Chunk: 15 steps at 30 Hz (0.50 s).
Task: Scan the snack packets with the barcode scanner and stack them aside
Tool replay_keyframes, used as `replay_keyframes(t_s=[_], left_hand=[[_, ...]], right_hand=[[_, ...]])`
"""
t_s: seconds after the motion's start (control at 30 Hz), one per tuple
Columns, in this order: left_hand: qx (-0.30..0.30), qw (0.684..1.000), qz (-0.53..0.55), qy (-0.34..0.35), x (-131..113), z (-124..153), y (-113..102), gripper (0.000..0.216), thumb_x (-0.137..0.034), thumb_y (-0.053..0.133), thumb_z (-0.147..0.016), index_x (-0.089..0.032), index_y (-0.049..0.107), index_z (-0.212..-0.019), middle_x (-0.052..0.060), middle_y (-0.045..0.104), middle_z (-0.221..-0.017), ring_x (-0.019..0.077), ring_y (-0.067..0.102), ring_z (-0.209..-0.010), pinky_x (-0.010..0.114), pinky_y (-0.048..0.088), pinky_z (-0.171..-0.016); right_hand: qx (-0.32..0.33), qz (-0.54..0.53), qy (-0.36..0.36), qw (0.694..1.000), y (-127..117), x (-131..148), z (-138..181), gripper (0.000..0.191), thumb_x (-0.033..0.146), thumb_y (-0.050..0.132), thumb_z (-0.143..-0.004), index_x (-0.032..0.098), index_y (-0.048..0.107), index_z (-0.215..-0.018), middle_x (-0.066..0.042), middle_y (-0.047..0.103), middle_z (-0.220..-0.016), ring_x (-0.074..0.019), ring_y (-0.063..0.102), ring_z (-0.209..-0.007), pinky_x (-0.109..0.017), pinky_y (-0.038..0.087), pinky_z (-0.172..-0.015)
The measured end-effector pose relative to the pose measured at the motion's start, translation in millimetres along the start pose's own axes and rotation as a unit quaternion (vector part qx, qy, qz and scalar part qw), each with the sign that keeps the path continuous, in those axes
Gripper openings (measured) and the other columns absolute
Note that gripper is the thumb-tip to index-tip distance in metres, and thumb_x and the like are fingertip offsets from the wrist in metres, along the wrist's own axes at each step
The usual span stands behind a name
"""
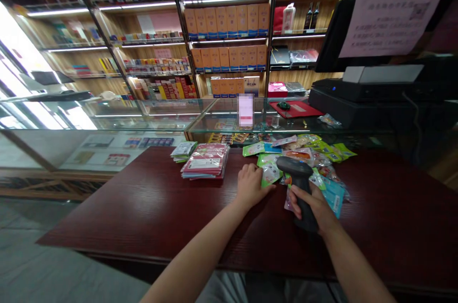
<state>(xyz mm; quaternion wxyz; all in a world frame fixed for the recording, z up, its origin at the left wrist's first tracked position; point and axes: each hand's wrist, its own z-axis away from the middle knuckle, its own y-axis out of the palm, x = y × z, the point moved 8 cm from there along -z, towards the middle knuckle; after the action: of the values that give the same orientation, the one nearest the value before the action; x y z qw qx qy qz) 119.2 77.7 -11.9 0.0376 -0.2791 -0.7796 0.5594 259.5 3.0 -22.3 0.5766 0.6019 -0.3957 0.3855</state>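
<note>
My right hand (315, 205) is wrapped round the grip of a black barcode scanner (298, 179), whose head points down at a heap of small snack packets (315, 155). My left hand (250, 183) is closed in a pinch on a green and white packet (270, 172) at the heap's near left edge, on the dark red table (150, 212). A neat stack of pink and red packets (205, 161) lies to the left of my left hand, with a smaller greenish stack (183, 150) behind it.
A glass display counter (200, 117) runs behind the table, with a red mat (295, 109) and a black till machine (361, 98) on it. Lit shelves of orange boxes (229, 36) and bottles fill the back wall. A paper notice (390, 21) hangs at the upper right.
</note>
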Motion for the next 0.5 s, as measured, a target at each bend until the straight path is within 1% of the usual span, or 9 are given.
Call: replay_keyframes(t_s=[0.03, 0.1, 0.17, 0.23, 0.3, 0.33, 0.4, 0.47, 0.5], left_hand=[[0.005, 1.0, -0.009, -0.01, 0, 0, 3, 0.055, -0.063, 0.069, -0.068, -0.022, 0.064, -0.104, 0.011, 0.057, -0.107, 0.0291, 0.05, -0.104, 0.041, 0.042, -0.088], [0.016, 0.999, -0.026, -0.015, 1, -1, 6, 0.054, -0.063, 0.07, -0.067, -0.021, 0.066, -0.101, 0.011, 0.058, -0.103, 0.0292, 0.051, -0.101, 0.04, 0.042, -0.086], [0.04, 0.998, -0.042, 0.005, 1, -4, 9, 0.042, -0.056, 0.066, -0.075, -0.019, 0.067, -0.096, 0.012, 0.061, -0.097, 0.0282, 0.055, -0.097, 0.039, 0.043, -0.084], [0.066, 0.996, -0.047, 0.034, 1, -6, 12, 0.031, -0.046, 0.058, -0.085, -0.018, 0.068, -0.092, 0.013, 0.064, -0.092, 0.0266, 0.058, -0.092, 0.038, 0.044, -0.082], [0.062, 0.997, -0.022, 0.042, 6, -7, 9, 0.026, -0.034, 0.048, -0.091, -0.017, 0.068, -0.094, 0.013, 0.066, -0.091, 0.0245, 0.061, -0.088, 0.036, 0.045, -0.081], [0.043, 0.999, 0.005, 0.034, 11, -9, 5, 0.025, -0.028, 0.045, -0.092, -0.017, 0.067, -0.097, 0.012, 0.067, -0.093, 0.0234, 0.062, -0.088, 0.035, 0.045, -0.082], [-0.026, 0.996, 0.08, -0.005, 27, -10, -7, 0.026, -0.021, 0.042, -0.092, -0.017, 0.067, -0.098, 0.011, 0.069, -0.094, 0.0214, 0.063, -0.087, 0.033, 0.046, -0.082], [-0.101, 0.976, 0.18, -0.064, 50, -10, -18, 0.025, -0.022, 0.043, -0.091, -0.017, 0.067, -0.091, 0.009, 0.069, -0.086, 0.0194, 0.064, -0.081, 0.031, 0.049, -0.078], [-0.127, 0.958, 0.24, -0.097, 63, -9, -19, 0.024, -0.024, 0.044, -0.09, -0.016, 0.067, -0.086, 0.007, 0.068, -0.081, 0.0183, 0.064, -0.075, 0.03, 0.051, -0.072]], right_hand=[[0.002, -0.001, -0.001, 1.0, 0, 0, 0, 0.035, 0.04, 0.077, -0.074, 0.018, 0.059, -0.096, 0.006, 0.056, -0.057, -0.0073, 0.047, -0.035, -0.017, 0.039, -0.03], [0.003, -0.001, -0.001, 1.0, -1, -1, -1, 0.035, 0.041, 0.076, -0.074, 0.019, 0.059, -0.096, 0.006, 0.055, -0.056, -0.0073, 0.046, -0.034, -0.017, 0.038, -0.03], [-0.001, 0.001, 0.002, 1.0, -2, -2, -2, 0.037, 0.041, 0.077, -0.074, 0.019, 0.058, -0.097, 0.006, 0.055, -0.056, -0.0073, 0.046, -0.034, -0.017, 0.038, -0.029], [-0.003, 0.002, 0.004, 1.0, -2, -2, -2, 0.038, 0.041, 0.077, -0.073, 0.018, 0.059, -0.098, 0.006, 0.055, -0.056, -0.0071, 0.046, -0.034, -0.017, 0.037, -0.029], [-0.002, 0.0, 0.005, 1.0, -1, -2, -2, 0.038, 0.041, 0.077, -0.073, 0.018, 0.058, -0.098, 0.006, 0.055, -0.056, -0.007, 0.046, -0.034, -0.017, 0.036, -0.029], [-0.003, 0.0, 0.005, 1.0, -1, -1, -1, 0.038, 0.041, 0.077, -0.073, 0.019, 0.058, -0.098, 0.006, 0.055, -0.056, -0.0069, 0.046, -0.034, -0.017, 0.035, -0.028], [-0.002, 0.003, 0.008, 1.0, 0, -1, 0, 0.038, 0.041, 0.077, -0.073, 0.019, 0.057, -0.098, 0.007, 0.055, -0.056, -0.0069, 0.046, -0.034, -0.016, 0.033, -0.028], [0.006, 0.01, 0.011, 1.0, 2, -1, 1, 0.038, 0.04, 0.076, -0.074, 0.019, 0.057, -0.098, 0.007, 0.055, -0.057, -0.0071, 0.046, -0.034, -0.016, 0.033, -0.027], [0.013, 0.014, 0.012, 1.0, 4, -1, 2, 0.038, 0.04, 0.076, -0.074, 0.019, 0.057, -0.099, 0.007, 0.055, -0.057, -0.0072, 0.046, -0.034, -0.017, 0.034, -0.027]])
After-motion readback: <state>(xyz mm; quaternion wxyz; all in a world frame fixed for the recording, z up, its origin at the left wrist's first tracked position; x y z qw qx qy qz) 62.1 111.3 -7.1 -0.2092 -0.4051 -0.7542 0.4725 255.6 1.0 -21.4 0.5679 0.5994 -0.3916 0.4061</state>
